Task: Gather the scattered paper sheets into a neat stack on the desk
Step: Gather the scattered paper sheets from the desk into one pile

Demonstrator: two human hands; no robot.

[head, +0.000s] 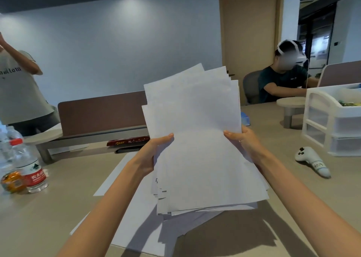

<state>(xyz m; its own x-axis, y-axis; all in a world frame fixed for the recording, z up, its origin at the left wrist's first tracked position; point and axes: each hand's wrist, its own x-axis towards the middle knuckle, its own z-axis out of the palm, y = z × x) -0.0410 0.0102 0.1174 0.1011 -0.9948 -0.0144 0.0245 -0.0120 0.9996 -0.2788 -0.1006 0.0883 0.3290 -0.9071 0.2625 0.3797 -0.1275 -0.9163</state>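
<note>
The beige desk (39, 217) bears a few loose sheets (140, 227) lying flat; over them an uneven, fanned sheaf of paper (199, 139) is held tilted up; the left hand (154, 153) grips its left edge, the right hand (244, 139) its right edge, thumbs in front; a white controller (312, 161) lies well to the right

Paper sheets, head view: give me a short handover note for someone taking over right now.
Left hand grips the bundle of sheets by its left edge; right hand grips the right edge.
Bundle is held upright over the desk, edges fanned and uneven.
Done: many sheets gathered.
Left: pick up the loose sheets lying on the desk beneath, square the edges, lay the stack flat.
</note>
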